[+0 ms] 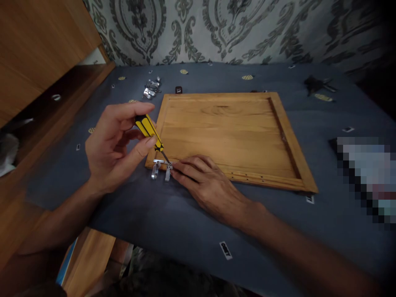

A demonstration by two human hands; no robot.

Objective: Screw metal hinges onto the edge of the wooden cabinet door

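Observation:
A wooden panel with a raised frame (222, 128) lies flat in front of me. Two metal hooks (155, 170) sit side by side on its near left edge. My left hand (119, 144) pinches the yellow and black handle of a screwdriver (150, 130), which tilts with its shaft down to the right. The screwdriver's tip meets the right-hand hook. Beside that hook, my right hand (207, 181) rests on the panel's near edge, its fingertips together at the metal. Whatever those fingertips pinch is hidden. Small dark holes run along the near edge to the right.
A pile of metal hooks (151, 88) lies beyond the panel's far left corner. At the far right is a dark object (318, 84). A blurred-out flat item (368, 177) lies on the right. Wooden furniture (46, 49) borders the left side of the blue-grey cloth (185, 231).

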